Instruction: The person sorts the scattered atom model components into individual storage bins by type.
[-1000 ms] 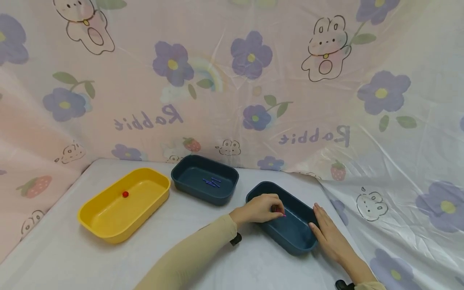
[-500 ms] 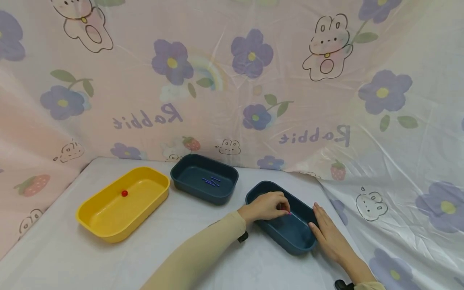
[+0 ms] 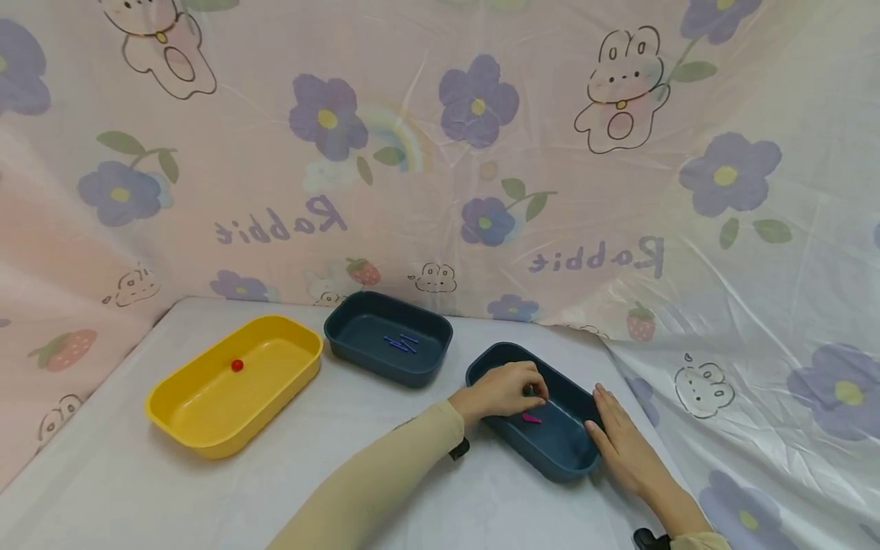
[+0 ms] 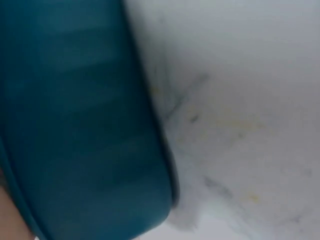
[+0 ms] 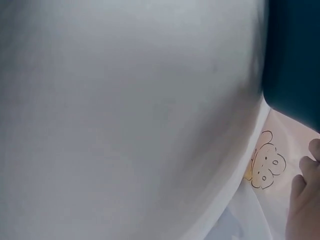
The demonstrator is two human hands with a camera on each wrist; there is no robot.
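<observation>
My left hand [image 3: 505,391] reaches over the left wall of the right-hand dark blue tray [image 3: 560,471], fingers curled, with nothing showing between thumb and fingertips. Just below its fingertips, small flat pink pieces [image 3: 532,418] lie on the tray floor. My right hand [image 3: 626,449] rests along the tray's right end, fingers straight and the thumb at the rim. In the left wrist view the tray's outer wall [image 4: 90,125] fills the left side, a bit of skin at the corner. Fingers [image 5: 311,172] show at the right edge of the right wrist view, below the tray.
A second dark blue tray [image 3: 354,347] at the back middle holds several thin purple sticks [image 3: 401,344]. At left stands a yellow tray [image 3: 206,424] with a red ball [image 3: 237,366] in it. A printed curtain [image 3: 412,176] hangs behind the white-covered table [image 3: 275,489].
Pink pieces that were at my left fingertips now lie on the tray floor. The left hand first shifted slightly right, then stayed nearly in place. My right hand has not moved.
</observation>
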